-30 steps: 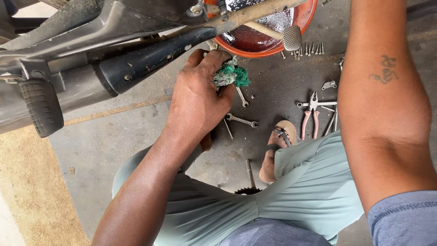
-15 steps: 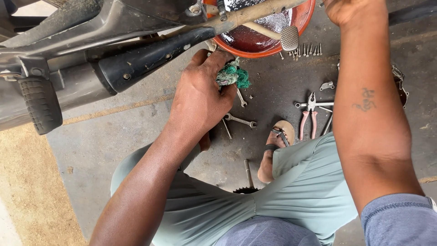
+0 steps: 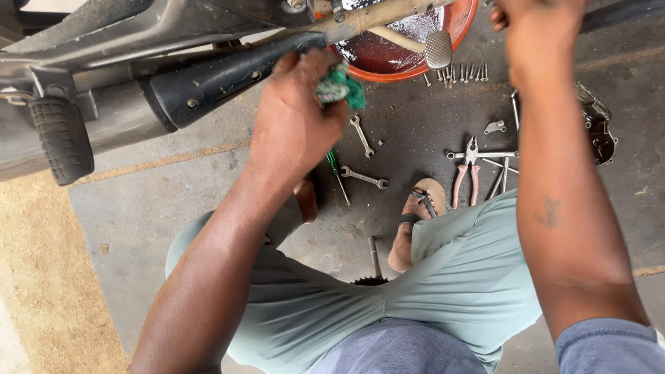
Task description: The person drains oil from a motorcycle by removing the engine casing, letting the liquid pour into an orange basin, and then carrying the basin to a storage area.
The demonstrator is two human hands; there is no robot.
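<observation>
The scene is lit evenly by soft daylight, bright enough that no part is lost in darkness. A broad, soft-edged shadow is cast on the floor point(image 3: 138, 208) beneath the motorcycle point(image 3: 138, 62). A glossy glare is seen on the dark liquid in the orange basin point(image 3: 465, 21), right of the motorcycle. The tools near the basin are rendered sharply. Slight softness is noted in the right forearm point(image 3: 561, 208) and the blue sleeve at the frame's lower right corner.
</observation>
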